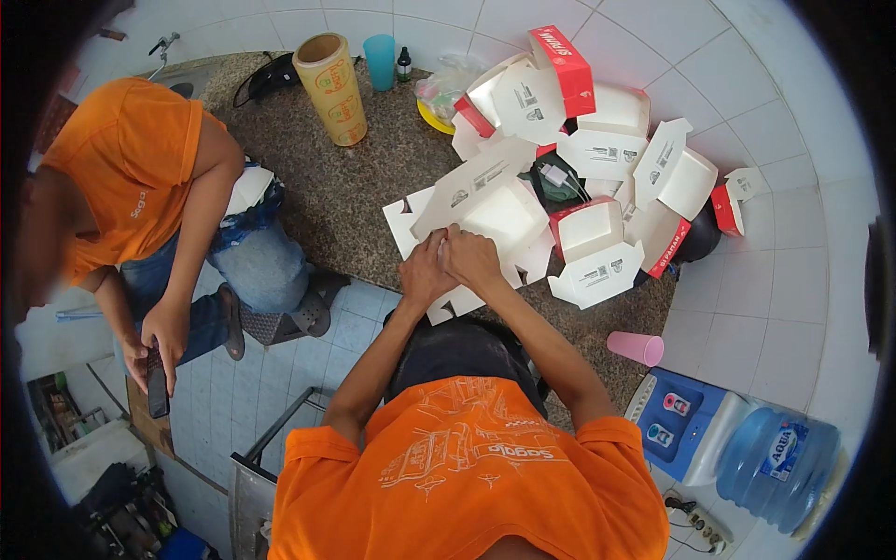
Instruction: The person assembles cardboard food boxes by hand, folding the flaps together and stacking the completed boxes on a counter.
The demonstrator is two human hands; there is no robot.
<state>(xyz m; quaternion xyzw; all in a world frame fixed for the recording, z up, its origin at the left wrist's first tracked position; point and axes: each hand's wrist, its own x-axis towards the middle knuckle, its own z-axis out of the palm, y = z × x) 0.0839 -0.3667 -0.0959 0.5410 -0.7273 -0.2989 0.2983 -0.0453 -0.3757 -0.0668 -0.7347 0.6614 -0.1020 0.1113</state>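
We find 1 open white carton (504, 217) on the desk (373, 205). At its near corner the left hand (426, 273) and right hand (472, 258) meet, curled narrow; we cannot tell their grip. Red-and-white boxes (592, 230) lie rightward.

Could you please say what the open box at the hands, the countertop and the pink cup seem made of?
White rectangular open box: likely matte cardboard, judging by its thin creased flaps.
Brown speckled flat countertop: probably smooth granite, given its mottled grain; imitation possible.
Pink tapered cup: apparently smooth plastic, given its even, solid colour.
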